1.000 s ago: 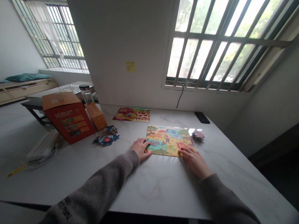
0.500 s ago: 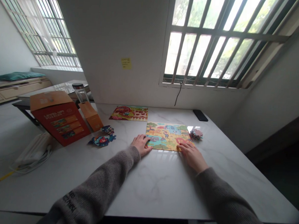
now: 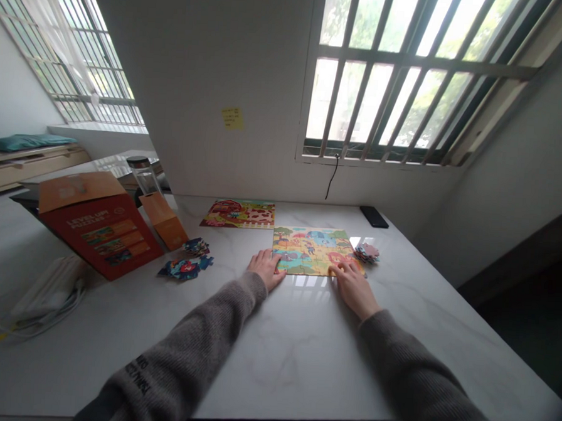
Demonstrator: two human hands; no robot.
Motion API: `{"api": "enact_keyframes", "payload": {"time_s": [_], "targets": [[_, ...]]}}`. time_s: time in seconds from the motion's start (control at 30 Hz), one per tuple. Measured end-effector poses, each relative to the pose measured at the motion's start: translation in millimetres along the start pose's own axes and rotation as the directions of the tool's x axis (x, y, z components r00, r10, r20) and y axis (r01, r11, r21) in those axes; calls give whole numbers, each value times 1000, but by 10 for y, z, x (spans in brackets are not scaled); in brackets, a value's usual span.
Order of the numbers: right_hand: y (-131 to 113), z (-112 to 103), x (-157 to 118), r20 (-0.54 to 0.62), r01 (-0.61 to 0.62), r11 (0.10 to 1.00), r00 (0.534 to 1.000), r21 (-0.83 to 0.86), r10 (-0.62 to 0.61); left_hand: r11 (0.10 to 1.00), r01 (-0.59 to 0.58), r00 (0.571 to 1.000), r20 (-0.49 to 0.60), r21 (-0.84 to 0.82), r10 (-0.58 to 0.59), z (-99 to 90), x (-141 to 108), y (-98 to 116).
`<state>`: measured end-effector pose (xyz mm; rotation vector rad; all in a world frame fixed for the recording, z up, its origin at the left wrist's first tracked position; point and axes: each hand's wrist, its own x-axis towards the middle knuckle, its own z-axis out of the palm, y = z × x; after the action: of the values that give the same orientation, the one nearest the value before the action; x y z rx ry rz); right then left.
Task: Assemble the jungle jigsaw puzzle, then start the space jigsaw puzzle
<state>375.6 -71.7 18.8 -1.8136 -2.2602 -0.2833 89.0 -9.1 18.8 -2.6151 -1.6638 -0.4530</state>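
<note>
An animal-scene jigsaw puzzle (image 3: 314,242) lies flat on the table with its pieces joined. My left hand (image 3: 265,267) rests at its lower left corner, fingers at the left edge and thumb apart along the front edge. At the lower right, my right hand (image 3: 352,286) touches the puzzle's front part with slightly bent fingers, which cover some of that corner. Neither hand has a loose piece visible in it. Close to the puzzle's right edge sits a small pile of puzzle pieces (image 3: 367,253).
A farm-scene puzzle (image 3: 238,214) lies behind to the left. More dark blue pieces (image 3: 184,267) are near a red puzzle box (image 3: 101,229) and a small orange box (image 3: 165,220). A glass bottle (image 3: 144,175), white cables (image 3: 50,305) and a black phone (image 3: 373,216) are also around.
My right hand has shifted slightly left along the puzzle's front edge, its fingers more bent. My left hand stays at the left corner. The whole view has turned a little.
</note>
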Motion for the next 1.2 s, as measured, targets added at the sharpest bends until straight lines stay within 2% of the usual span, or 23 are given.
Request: {"api": "enact_keyframes", "payload": {"time_s": [0.07, 0.2, 0.3, 0.43, 0.7, 1.2], "targets": [[-74, -34, -72, -1, 0, 1000, 1000, -15, 0, 996, -76, 997, -7, 45, 76, -48, -111, 78], [-235, -93, -262, -3, -1, 1000, 1000, -26, 1, 971, -231, 971, 80, 63, 226, -136, -380, 229], [-309, -92, -348, 3, -19, 999, 1000, -43, 19, 965, -254, 964, 105, 70, 246, -148, -485, 280], [-341, -48, -358, -3, -47, 997, 999, -58, 47, 967, -243, 966, 112, 79, 234, -129, -465, 286], [-238, 47, -121, 2, -16, 1000, 1000, -11, 16, 978, -201, 971, 141, 54, 192, -101, -201, 251], [-47, 297, 805, 4, -86, 993, 996, 76, 86, 995, -94, 993, 72, 39, 91, 203, 633, 34]]}}
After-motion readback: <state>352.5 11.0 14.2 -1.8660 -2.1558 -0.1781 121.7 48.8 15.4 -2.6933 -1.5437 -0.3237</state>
